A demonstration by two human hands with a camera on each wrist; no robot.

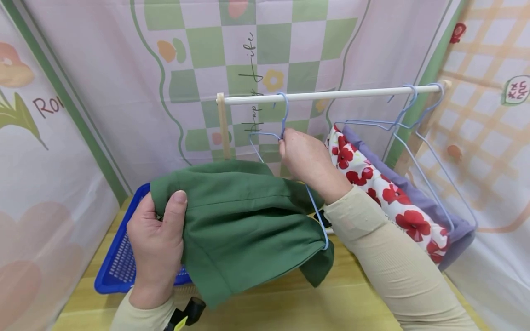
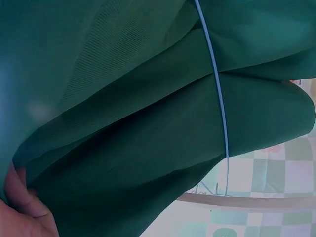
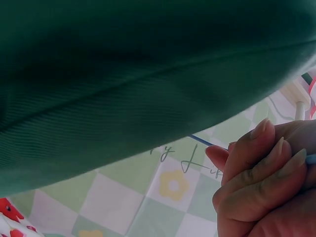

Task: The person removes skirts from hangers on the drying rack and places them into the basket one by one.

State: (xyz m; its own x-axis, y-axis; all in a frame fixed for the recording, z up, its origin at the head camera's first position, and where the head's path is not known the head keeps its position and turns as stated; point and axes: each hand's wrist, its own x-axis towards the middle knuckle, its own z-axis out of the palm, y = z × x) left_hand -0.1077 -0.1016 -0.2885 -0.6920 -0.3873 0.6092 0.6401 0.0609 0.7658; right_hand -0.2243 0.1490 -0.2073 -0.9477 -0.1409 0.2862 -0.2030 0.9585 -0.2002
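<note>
Dark green cloth (image 1: 244, 230), a garment whose kind I cannot tell, drapes over the lower bar of a light blue wire hanger (image 1: 285, 115). My left hand (image 1: 159, 239) pinches the cloth's left edge, thumb on top; in the left wrist view the fingers (image 2: 27, 207) show at its fold. With my right hand (image 1: 308, 158) I grip the hanger at the neck, just under its hook. In the right wrist view the fingers (image 3: 261, 177) are curled round the wire. The hook's top is at the white rail (image 1: 331, 95); whether it bears weight there I cannot tell.
On the rail's right end hang two more blue hangers (image 1: 399, 122), bearing a red-flowered white cloth (image 1: 372, 184) and a purple cloth (image 1: 459, 239). A blue basket (image 1: 112, 276) stands behind my left hand on the wooden table (image 1: 314, 303). Printed curtains (image 1: 198, 46) enclose the table.
</note>
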